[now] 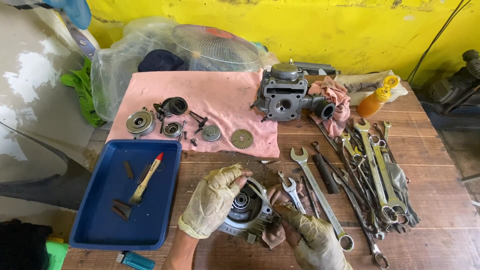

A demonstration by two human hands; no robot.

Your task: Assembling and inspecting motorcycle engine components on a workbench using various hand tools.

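The left hand (212,200) clamped the engine cover (245,212) from its left; the right hand (312,237) pinched a thin tool (264,195) angled into the cover.

Our left hand (212,200), in a soiled glove, is curled with fingers bent and thumb up top, bare forearm entering from the bottom edge. Our right hand (312,237), also gloved, comes in low, fingers pinched and pointing inward toward the left.
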